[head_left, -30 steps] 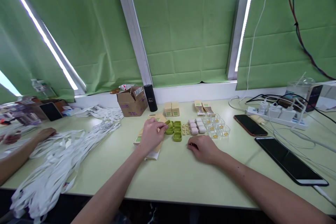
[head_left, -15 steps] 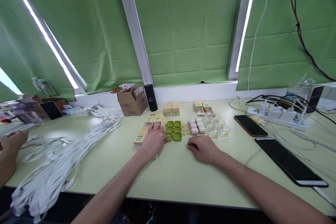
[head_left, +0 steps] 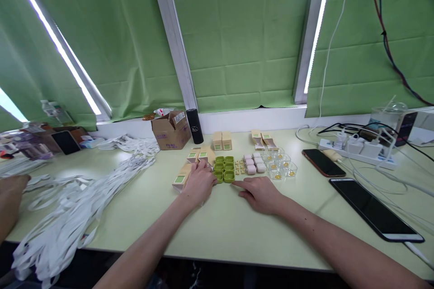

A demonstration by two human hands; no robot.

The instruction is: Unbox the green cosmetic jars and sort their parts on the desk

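Note:
Small green square cups [head_left: 229, 176] stand together in two columns on the table. My left hand [head_left: 199, 184] rests at their left side, fingers loosely bent, one fingertip at the front left cup. It partly covers the kraft-paper boxes [head_left: 179, 179] with green labels beside it. From the right, my right hand [head_left: 261, 193] reaches its straight index finger to the front right cup; its other fingers curl, with nothing seen in them. Tiny yellowish pieces [head_left: 239, 167], pale pink rounded blocks [head_left: 251, 169] and clear cups with yellow centres [head_left: 290, 171] sit right of the green cups.
White straps [head_left: 84, 198] spread over the left, near another person's hand [head_left: 12, 189]. Behind stand a cardboard box [head_left: 171, 131], a black bottle [head_left: 194, 126] and upright kraft boxes [head_left: 222, 141]. Two phones [head_left: 373, 207] and a power strip [head_left: 359, 156] with cables lie right.
My right hand has stretched out its index finger and moved it left to the front green cup. My left hand has barely moved. The other person's hand at far left has shifted.

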